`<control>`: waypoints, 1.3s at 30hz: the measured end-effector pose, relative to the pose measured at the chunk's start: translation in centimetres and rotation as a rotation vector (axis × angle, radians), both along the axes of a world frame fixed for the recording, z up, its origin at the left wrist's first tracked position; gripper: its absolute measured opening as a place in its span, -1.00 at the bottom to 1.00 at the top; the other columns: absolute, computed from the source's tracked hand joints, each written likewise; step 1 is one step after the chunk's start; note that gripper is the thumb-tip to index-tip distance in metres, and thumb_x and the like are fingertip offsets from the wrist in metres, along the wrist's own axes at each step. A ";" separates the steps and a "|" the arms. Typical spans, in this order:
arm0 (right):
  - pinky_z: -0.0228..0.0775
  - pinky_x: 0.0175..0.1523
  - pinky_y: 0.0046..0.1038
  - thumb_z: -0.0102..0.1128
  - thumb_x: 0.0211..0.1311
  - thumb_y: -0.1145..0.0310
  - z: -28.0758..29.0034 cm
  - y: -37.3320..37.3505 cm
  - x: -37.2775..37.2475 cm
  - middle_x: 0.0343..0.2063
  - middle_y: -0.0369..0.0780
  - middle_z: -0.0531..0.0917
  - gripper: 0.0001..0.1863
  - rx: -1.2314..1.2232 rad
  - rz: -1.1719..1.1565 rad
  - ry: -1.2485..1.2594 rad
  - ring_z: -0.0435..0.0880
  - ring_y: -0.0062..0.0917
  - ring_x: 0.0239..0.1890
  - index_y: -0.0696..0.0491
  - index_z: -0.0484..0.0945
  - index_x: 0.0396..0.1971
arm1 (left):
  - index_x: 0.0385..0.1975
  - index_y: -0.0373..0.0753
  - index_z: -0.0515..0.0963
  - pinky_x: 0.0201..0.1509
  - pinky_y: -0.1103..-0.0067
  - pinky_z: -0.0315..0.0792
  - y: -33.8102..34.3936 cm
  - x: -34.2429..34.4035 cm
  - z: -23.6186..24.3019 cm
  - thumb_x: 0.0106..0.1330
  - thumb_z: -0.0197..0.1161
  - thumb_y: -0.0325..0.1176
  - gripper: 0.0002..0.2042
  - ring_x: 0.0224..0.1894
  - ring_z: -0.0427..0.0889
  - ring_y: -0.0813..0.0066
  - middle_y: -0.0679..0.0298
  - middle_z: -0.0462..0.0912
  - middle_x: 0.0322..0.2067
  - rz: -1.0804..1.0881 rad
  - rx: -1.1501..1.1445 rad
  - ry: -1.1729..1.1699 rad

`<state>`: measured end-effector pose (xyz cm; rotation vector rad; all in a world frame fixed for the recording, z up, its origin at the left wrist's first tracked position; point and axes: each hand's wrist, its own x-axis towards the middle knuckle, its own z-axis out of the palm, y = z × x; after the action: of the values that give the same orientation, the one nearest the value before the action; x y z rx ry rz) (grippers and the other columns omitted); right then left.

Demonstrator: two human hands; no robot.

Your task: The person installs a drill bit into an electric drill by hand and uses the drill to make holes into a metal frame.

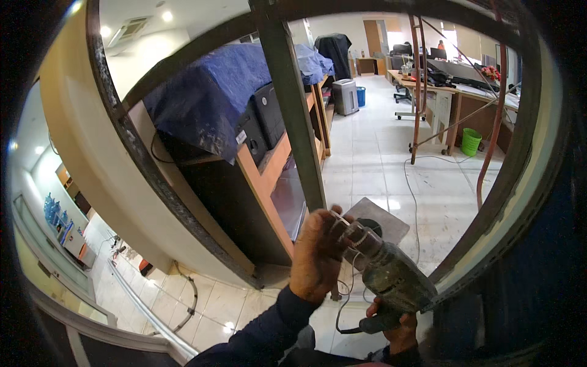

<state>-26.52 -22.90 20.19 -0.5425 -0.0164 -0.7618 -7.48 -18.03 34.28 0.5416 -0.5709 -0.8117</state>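
A dusty, dark grey-green hammer drill points up and to the left, with its power cord trailing from the handle. My right hand is wrapped round the handle at the lower right. At the nose end, my left hand curls its fingers by the chuck, where a thin pale rod, perhaps the bit, shows between them. The fingers hide part of that end. Dark metal framing surrounds the tool, including an upright post beyond my left hand.
Wooden shelving under a blue tarp stands left of the opening. On the tiled floor beyond are a grey mat, a cable, a green basket and a shredder-like bin. Long pale pipes lie at lower left.
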 end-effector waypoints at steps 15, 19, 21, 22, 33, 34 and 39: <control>0.62 0.01 -0.18 0.52 -0.09 -0.07 26.1 -0.8 -8.3 -0.15 0.03 0.66 -0.08 -0.097 0.031 0.346 0.70 -0.17 -0.08 0.22 0.37 0.18 | -0.14 -0.08 0.49 0.04 0.48 0.41 1.3 -2.8 23.0 0.38 0.18 0.04 -0.67 -0.11 0.54 0.48 0.38 0.54 -0.23 0.122 0.427 -0.007; 0.62 0.01 -0.20 0.51 -0.06 0.00 30.4 -2.0 -9.5 -0.11 0.04 0.65 -0.09 -0.149 0.025 0.371 0.71 -0.18 -0.11 0.22 0.33 0.21 | -0.13 -0.18 0.54 -0.04 0.56 0.53 0.9 -3.6 25.8 0.38 0.24 -0.12 -0.73 -0.14 0.59 0.47 0.34 0.59 -0.22 0.028 0.441 0.077; 0.66 -0.07 -0.25 0.48 -0.04 0.05 32.1 -2.1 -9.1 -0.09 0.04 0.63 -0.10 -0.289 -0.083 0.343 0.71 -0.19 -0.12 0.23 0.29 0.24 | -0.10 -0.16 0.53 0.00 0.55 0.50 0.7 -3.4 26.2 0.38 0.23 -0.09 -0.71 -0.12 0.58 0.49 0.35 0.58 -0.20 0.030 0.433 0.118; 0.66 -0.08 -0.25 0.46 -0.02 0.08 33.9 -1.8 -8.8 -0.08 0.04 0.62 -0.11 -0.282 -0.117 0.331 0.71 -0.21 -0.12 0.23 0.27 0.25 | -0.09 -0.14 0.53 0.00 0.54 0.49 0.7 -3.4 26.7 0.38 0.22 -0.08 -0.71 -0.12 0.57 0.51 0.37 0.58 -0.20 0.020 0.415 0.132; 0.63 -0.16 -0.29 0.24 0.17 0.03 40.9 -4.0 -6.2 -0.17 0.08 0.63 -0.28 -0.412 -0.121 0.396 0.71 -0.25 -0.21 0.28 0.34 0.16 | 0.01 -0.05 0.50 -0.03 0.56 0.52 -2.5 0.2 30.5 0.40 0.21 -0.12 -0.72 -0.08 0.58 0.56 0.45 0.60 -0.14 -0.075 0.117 0.180; 0.63 -0.22 -0.31 0.23 0.17 0.04 41.4 -4.0 -6.0 -0.17 0.08 0.63 -0.29 -0.327 -0.096 0.398 0.71 -0.24 -0.22 0.29 0.34 0.15 | 0.02 -0.07 0.50 -0.02 0.57 0.55 -2.8 0.3 30.5 0.40 0.21 -0.12 -0.71 -0.07 0.61 0.54 0.42 0.61 -0.12 -0.055 0.140 0.194; 0.64 -0.25 -0.33 0.21 0.17 0.06 43.7 -6.0 -5.6 -0.21 0.09 0.65 -0.33 -0.418 -0.154 0.481 0.72 -0.26 -0.30 0.29 0.38 0.11 | 0.02 -0.10 0.50 -0.07 0.59 0.60 -4.5 1.4 30.2 0.41 0.19 -0.16 -0.72 -0.08 0.63 0.48 0.36 0.62 -0.10 -0.099 0.089 0.243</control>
<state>-32.14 -28.85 63.90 -1.1258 0.3208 -0.7639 -6.07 -22.58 64.49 0.4897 -0.3415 -0.9845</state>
